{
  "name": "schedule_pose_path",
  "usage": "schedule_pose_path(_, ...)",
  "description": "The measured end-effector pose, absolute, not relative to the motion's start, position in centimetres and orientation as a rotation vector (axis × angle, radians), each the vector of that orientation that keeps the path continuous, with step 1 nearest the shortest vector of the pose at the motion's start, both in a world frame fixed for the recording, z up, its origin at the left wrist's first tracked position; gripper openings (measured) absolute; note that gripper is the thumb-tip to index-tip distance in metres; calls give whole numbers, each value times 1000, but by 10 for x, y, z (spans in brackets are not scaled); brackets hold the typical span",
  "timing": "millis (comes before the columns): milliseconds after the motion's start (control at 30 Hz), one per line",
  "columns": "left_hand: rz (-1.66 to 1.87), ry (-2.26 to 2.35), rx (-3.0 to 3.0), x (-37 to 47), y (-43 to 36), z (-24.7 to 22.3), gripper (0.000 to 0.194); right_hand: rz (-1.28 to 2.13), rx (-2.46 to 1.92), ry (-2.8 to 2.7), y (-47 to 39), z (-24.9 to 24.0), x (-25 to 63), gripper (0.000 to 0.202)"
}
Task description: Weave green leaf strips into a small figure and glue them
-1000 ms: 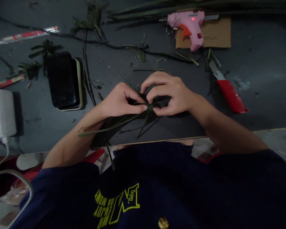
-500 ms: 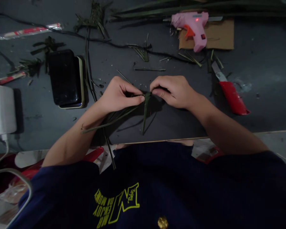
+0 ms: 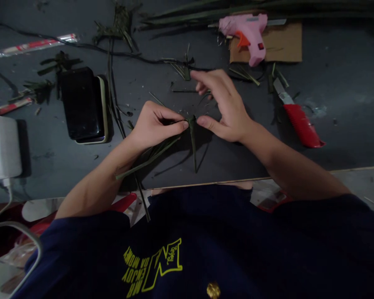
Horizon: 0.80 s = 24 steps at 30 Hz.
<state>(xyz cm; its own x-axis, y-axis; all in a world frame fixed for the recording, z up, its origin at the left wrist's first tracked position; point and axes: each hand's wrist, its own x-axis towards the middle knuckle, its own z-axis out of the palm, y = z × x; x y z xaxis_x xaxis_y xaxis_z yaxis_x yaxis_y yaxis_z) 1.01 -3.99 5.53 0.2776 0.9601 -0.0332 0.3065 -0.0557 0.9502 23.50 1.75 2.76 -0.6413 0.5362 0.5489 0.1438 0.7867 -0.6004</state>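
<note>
Between thumb and index finger, my left hand (image 3: 160, 124) pinches folded green leaf strips (image 3: 193, 143). One end of the leaf hangs down toward the table's front edge, while longer strips trail to the lower left under my wrist. My right hand (image 3: 226, 106) is open just to the right of the fold. Its thumb tip lies close beside the leaf, and its other fingers are spread up and away. Whether the right thumb touches the leaf I cannot tell.
A pink glue gun (image 3: 247, 35) lies on cardboard (image 3: 283, 43) at the back. To the right is a red utility knife (image 3: 302, 124) with its blade out. A black phone (image 3: 81, 104) and a white adapter (image 3: 3, 147) are on the left. Leaf scraps (image 3: 180, 70) and a black cable (image 3: 90, 45) cross the table.
My right hand has let go of the leaf and opened, its fingers lifting up and away. The hanging leaf end has swung slightly right. My left hand keeps its pinch.
</note>
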Motion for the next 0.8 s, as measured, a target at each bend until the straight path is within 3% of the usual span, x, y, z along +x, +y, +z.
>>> schedule_pose_path(100, 807, 1187, 1625, 9, -39, 59, 19, 452, -387, -2206, 23, 30, 234, 63)
schedule_pose_path(200, 707, 1097, 1631, 6, -37, 59, 14, 475, -342, -2385, 21, 34, 233, 25)
schedule_pose_path(267, 649, 1056, 1642, 6, -35, 57, 10, 589, -325, -2413, 17, 36, 233, 9)
schedule_pose_path(467, 577, 970, 1695, 5, -35, 54, 12, 716, -292, -2417, 11, 37, 232, 9)
schedule_pose_path(733, 577, 950, 1698, 7, -37, 60, 12, 659, -268, -2386, 14, 38, 236, 2)
schedule_pose_path(800, 618, 968, 1690, 6, -37, 59, 14, 564, -294, -2386, 14, 39, 236, 9)
